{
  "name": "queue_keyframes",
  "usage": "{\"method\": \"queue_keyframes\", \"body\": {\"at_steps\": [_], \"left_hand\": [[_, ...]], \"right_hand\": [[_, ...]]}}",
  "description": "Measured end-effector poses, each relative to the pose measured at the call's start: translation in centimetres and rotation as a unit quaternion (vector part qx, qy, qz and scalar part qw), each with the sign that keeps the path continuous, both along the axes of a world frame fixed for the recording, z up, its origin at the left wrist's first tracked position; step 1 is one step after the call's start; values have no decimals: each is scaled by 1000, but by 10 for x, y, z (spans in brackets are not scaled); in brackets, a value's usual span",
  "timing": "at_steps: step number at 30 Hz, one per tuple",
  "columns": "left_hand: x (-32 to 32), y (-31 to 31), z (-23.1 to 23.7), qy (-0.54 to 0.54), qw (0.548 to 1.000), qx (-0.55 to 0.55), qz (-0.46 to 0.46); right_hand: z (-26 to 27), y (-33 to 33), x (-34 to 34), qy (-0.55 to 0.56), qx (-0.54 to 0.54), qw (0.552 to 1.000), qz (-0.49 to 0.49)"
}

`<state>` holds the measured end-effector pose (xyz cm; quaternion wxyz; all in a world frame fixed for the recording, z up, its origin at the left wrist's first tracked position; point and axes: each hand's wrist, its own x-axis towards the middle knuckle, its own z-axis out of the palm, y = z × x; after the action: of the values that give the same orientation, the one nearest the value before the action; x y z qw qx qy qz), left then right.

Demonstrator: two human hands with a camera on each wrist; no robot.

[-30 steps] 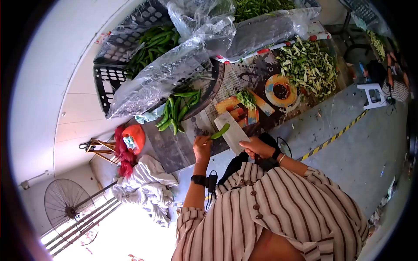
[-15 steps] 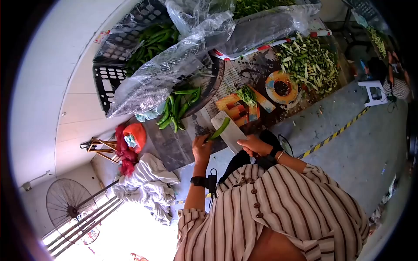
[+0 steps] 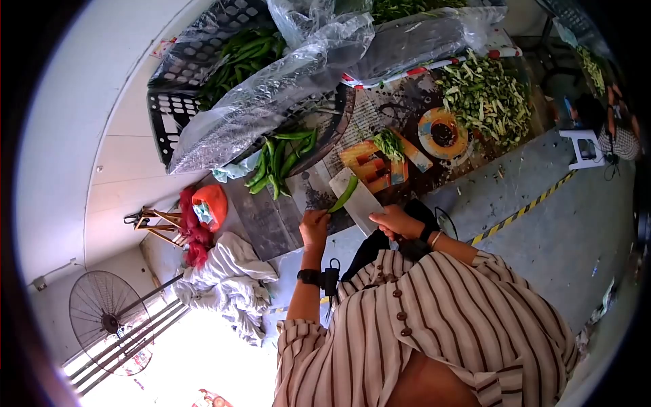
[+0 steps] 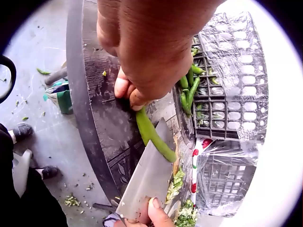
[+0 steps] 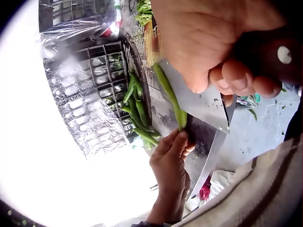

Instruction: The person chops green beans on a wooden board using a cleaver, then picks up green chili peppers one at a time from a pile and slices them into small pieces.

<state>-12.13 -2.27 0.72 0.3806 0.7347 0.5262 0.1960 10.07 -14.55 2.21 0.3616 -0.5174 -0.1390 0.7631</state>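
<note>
Your table point(image 3: 271, 227) held chopped pieces point(image 3: 485, 102) at two o'clock and whole peppers point(image 3: 277, 165) at eleven, probably for easy reach. The knife point(image 3: 363, 205) sat with your right hand point(image 3: 397, 222) curled round its handle, likely for control. Your left hand point(image 3: 314, 228) pinched one pepper's point(image 3: 344, 195) end, seemingly leaving its length free, toward one o'clock across the blade.
</note>
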Motion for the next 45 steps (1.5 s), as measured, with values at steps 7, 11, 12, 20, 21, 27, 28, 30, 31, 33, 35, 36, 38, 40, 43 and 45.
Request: {"method": "queue_keyframes", "body": {"at_steps": [7, 11, 12, 20, 21, 27, 28, 30, 31, 33, 35, 36, 38, 40, 43, 45], "left_hand": [[11, -3, 1, -3, 1000, 14, -15], [14, -5, -3, -16, 1000, -2, -5], [13, -4, -4, -18, 1000, -1, -7], [16, 1, 5, 19, 1000, -21, -5], [16, 2, 8, 16, 1000, -21, -7], [28, 7, 40, 70, 997, -5, -19], [29, 9, 40, 67, 996, 50, -38], [36, 11, 43, 64, 991, 104, -57], [43, 12, 45, 69, 988, 107, -88], [55, 12, 49, 74, 984, 109, -118], [71, 13, 52, 55, 976, 132, -161], [80, 13, 50, 55, 977, 132, -159], [98, 14, 47, 8, 967, 135, -214], [110, 12, 31, 78, 943, 154, -285], [130, 13, -15, 105, 910, 147, -374], [137, 14, -36, 27, 909, 91, -405]], "right_hand": [[17, 5, -11, -34, -6, 999, 24], [10, 4, -9, -40, 8, 999, 24], [11, 5, -7, -36, 10, 999, 18], [34, 14, 36, -22, 14, 996, -80], [42, 16, 44, 3, 12, 994, -107], [73, 26, 72, 137, 16, 961, -240], [76, 27, 74, 136, 17, 961, -239], [81, 28, 77, 180, 40, 949, -257], [83, 29, 76, 179, 41, 949, -256], [84, 32, 73, 205, 59, 947, -239], [81, 32, 68, 227, 57, 945, -228], [81, 32, 65, 250, 54, 942, -216], [96, 37, 58, 275, 53, 939, -199], [99, 40, 50, 348, 72, 927, -123], [102, 46, 32, 359, 55, 927, -97], [109, 49, 26, 364, 32, 928, -76]]}}
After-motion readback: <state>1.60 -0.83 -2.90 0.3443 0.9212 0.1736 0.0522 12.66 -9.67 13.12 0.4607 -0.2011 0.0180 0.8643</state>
